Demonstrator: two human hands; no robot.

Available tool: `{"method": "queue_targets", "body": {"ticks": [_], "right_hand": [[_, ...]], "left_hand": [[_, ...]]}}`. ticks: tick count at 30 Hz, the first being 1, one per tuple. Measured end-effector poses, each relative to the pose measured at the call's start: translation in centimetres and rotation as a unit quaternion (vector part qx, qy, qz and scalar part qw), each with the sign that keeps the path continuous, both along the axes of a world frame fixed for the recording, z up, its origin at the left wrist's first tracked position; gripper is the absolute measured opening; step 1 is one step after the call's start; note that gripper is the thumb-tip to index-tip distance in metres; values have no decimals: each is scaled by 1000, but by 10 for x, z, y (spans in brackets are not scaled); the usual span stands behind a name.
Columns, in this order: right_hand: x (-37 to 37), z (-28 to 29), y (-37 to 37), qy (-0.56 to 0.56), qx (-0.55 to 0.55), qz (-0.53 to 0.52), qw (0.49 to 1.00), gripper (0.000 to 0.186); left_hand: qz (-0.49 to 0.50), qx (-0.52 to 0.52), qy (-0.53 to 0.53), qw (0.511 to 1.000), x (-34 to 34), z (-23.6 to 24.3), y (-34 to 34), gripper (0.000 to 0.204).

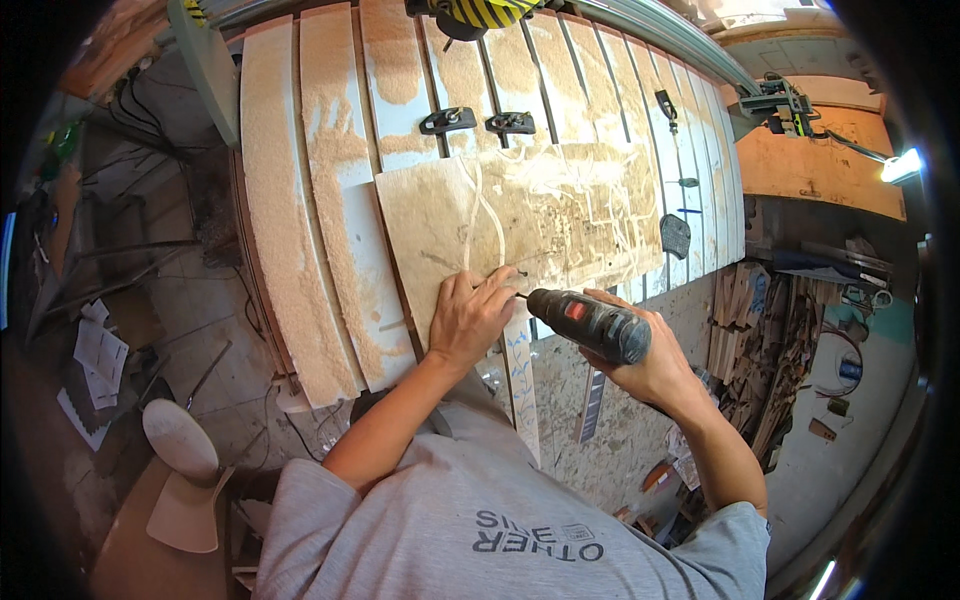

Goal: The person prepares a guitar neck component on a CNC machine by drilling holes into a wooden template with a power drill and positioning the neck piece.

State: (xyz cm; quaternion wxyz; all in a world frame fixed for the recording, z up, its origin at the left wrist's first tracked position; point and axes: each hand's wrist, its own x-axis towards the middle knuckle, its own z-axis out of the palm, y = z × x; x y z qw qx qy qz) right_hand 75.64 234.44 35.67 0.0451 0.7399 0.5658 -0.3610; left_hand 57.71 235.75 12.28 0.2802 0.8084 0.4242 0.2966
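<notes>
Right hand (655, 365) gripping drill (590, 322) | left hand (468, 318) on board (535, 230), grip unclear | drill just right of left hand

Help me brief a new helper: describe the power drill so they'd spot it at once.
Find the big, sawdust-strewn slatted table, then the wooden board lying on it. At the board's near edge, the person's right hand grips the power drill. Its dark, rounded body with a red patch sets it apart from the black clamps beyond the board.
</notes>
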Motion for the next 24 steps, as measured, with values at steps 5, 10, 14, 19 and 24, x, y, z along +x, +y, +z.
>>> {"method": "queue_targets", "body": {"ticks": [5,10,14,19,24], "right_hand": [[2,6,3,9,-42,-16,999,41],[5,10,1,-15,-78,-21,997,36],[6,10,4,-23,-43,-13,999,34],[34,-12,-15,-13,-41,26,999,39],[24,0,17,6,-103,22,994,40]], "left_hand": [[2,3,9,1000,1,1,1,21],[4,-3,-3,1000,0,0,1,21],[5,-8,-2,1000,0,1,2,22],[-5,-14,-1,1000,0,2,3,22],[-4,-23,-4,1000,1,2,3,22]]}}
